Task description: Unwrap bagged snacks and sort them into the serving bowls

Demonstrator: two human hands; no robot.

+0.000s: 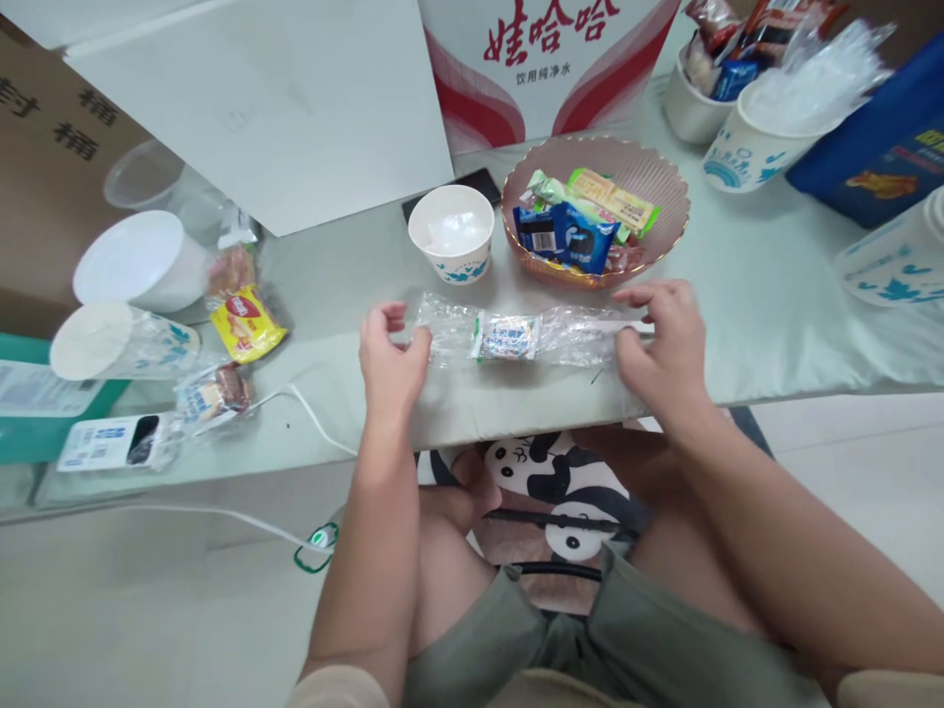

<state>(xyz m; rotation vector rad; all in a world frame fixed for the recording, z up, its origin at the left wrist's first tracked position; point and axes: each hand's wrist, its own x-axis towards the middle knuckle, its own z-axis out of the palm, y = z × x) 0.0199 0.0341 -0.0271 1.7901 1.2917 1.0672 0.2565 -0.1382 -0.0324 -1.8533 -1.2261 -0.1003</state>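
A strip of clear crinkled plastic (pixel 582 334) lies along the table near its front edge. At its middle is a small snack packet (pixel 507 336) with white, green and blue print. My left hand (pixel 387 359) is at the strip's left end, thumb and fingers apart. At the right end is my right hand (pixel 664 344), its thumb and forefinger apart with the end of the plastic between them. Behind the strip stand a white paper cup (pixel 461 267) with clear plastic inside and a pink ribbed bowl (pixel 668 231) of wrapped snacks.
On the left lie a paper cup stack (pixel 122 341), a white bowl (pixel 140 261), a yellow snack packet (pixel 247 323) and a white cable (pixel 314 413). Boxes (pixel 258 98) line the back. More paper cups (pixel 896 261) and a blue package (pixel 877 147) stand at right.
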